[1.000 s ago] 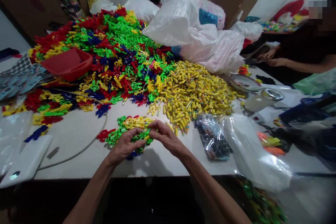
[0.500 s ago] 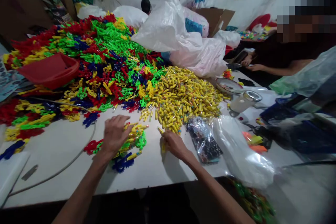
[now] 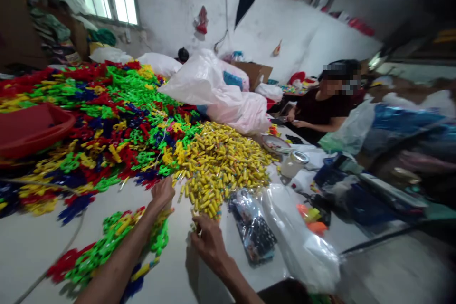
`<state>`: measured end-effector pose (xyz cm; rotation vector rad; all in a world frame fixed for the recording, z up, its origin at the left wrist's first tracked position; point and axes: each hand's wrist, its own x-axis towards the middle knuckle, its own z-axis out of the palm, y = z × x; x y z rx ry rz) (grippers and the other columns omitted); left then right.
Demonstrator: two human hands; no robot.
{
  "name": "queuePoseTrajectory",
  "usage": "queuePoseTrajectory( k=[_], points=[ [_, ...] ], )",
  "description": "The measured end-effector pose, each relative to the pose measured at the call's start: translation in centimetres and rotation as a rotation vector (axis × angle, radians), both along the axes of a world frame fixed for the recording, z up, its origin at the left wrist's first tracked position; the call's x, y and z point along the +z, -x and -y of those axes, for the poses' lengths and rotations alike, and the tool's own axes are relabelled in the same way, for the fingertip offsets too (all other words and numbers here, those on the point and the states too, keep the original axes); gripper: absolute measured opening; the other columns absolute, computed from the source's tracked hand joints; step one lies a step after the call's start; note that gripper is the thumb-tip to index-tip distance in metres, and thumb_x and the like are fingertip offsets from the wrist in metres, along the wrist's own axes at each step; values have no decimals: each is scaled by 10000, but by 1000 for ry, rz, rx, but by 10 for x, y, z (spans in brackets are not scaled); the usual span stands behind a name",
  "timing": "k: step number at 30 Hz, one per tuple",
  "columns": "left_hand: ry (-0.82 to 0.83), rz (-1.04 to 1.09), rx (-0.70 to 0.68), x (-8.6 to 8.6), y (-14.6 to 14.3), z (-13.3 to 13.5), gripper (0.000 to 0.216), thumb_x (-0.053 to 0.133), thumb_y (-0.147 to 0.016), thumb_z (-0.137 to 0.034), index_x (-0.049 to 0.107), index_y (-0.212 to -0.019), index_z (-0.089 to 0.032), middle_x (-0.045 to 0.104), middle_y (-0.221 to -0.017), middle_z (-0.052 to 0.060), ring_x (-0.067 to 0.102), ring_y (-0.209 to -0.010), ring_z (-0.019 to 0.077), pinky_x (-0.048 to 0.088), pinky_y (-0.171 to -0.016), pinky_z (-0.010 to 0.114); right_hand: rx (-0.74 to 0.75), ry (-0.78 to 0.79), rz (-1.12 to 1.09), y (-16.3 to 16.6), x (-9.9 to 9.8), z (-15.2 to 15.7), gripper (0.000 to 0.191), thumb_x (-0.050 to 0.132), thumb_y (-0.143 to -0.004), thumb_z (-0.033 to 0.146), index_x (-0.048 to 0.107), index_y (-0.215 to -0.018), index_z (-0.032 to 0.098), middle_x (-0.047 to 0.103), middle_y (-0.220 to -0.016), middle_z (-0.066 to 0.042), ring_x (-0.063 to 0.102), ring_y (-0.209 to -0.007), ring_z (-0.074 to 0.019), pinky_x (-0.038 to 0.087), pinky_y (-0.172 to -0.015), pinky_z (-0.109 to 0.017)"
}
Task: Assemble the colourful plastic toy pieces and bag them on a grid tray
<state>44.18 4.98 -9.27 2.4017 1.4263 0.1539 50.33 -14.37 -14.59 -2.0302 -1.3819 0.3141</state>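
Observation:
My left hand [image 3: 163,194] is over the near edge of the coloured pile, close to a yellow plastic figure [image 3: 175,179]. Its fingers look curled in, and whatever they hold is hidden. At the near edge of a heap of small yellow tubes [image 3: 221,161] is my right hand [image 3: 208,237], thumb and fingers pinched together; what is between them is too small to make out. Below my left forearm lies a smaller group of green plastic figures [image 3: 96,251], with red, yellow and blue pieces and some yellow tubes among them.
A large pile of coloured plastic figures [image 3: 117,118] covers the left, with a red scoop [image 3: 32,128] on it. White sacks [image 3: 235,109] stand behind. To the right are a plastic-wrapped packet [image 3: 252,228], a clear bag [image 3: 299,237] and a jar [image 3: 294,164]. A co-worker [image 3: 320,109] sits beyond.
The view has tilted up and turned right. My left hand has moved off the small group to the coloured pile's edge. My right hand stays near the yellow heap; the tube at its fingertips no longer shows clearly.

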Motion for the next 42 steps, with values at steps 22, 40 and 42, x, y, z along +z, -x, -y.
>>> queuePoseTrajectory(
  k=[22,40,42],
  points=[
    [1024,1363,432,15,77,113,397,829,-466,-261,640,-787,-122,650,-722,3,585,-592,102,507,-481,198,-181,-364,-1539,21,47,1,227,770,-536,188,601,-679,140,639,-590,5,647,-578,-147,495,-558,-229],
    [609,1037,363,18,98,115,455,732,-537,-481,601,-783,-121,631,-655,35,575,-541,153,463,-493,265,-18,-270,-1113,38,54,-5,211,718,-650,334,615,-692,154,635,-565,-9,610,-565,-156,439,-560,-264],
    [394,871,339,23,109,105,446,706,-579,-472,613,-861,-138,640,-713,41,580,-597,167,467,-553,282,24,-207,-981,35,51,-13,190,682,-680,337,621,-705,158,644,-611,-17,605,-600,-159,432,-569,-263]
  ],
)
